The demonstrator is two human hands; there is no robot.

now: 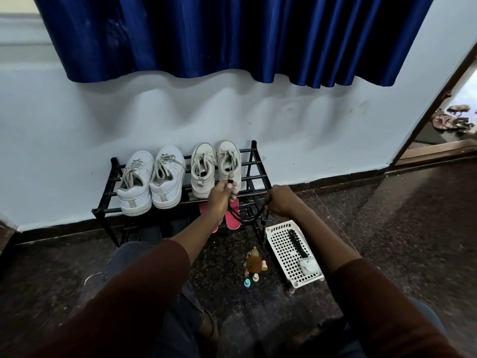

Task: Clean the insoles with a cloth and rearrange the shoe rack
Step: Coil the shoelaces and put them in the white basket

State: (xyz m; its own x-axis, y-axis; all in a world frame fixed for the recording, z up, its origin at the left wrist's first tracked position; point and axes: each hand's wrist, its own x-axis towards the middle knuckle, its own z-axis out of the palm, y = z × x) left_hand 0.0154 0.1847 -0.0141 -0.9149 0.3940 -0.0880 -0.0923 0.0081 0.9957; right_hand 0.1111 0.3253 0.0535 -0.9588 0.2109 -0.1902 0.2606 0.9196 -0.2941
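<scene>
A black shoe rack (pixel 258 161) stands against the pale wall under a blue curtain (pixel 219 34). A pair of white sneakers (pixel 152 180) sits on the 9 o'clock side of its top shelf, heels toward the person. A beige pair (pixel 215 166) sits on the 3 o'clock side.

The left hand (pixel 219 197) is at the heel of the beige pair, at its 6 o'clock, with fingers curled and pinching one end of a black cord (pixel 259 213). Under that hand, on the lower shelf, lie two red insoles (pixel 231 222), one partly hidden by the forearm. The cord sags in a loop across them and rises at 3 o'clock to the right hand (pixel 281 201), which grips the other end in a closed fist beside the rack's corner post.

On the floor at 6 o'clock from the right hand stand small bottles (pixel 254 262). At their 3 o'clock a white mesh basket (pixel 280 244) holds a black strip (pixel 298 242) and a crumpled pale cloth (pixel 309 266).
</scene>
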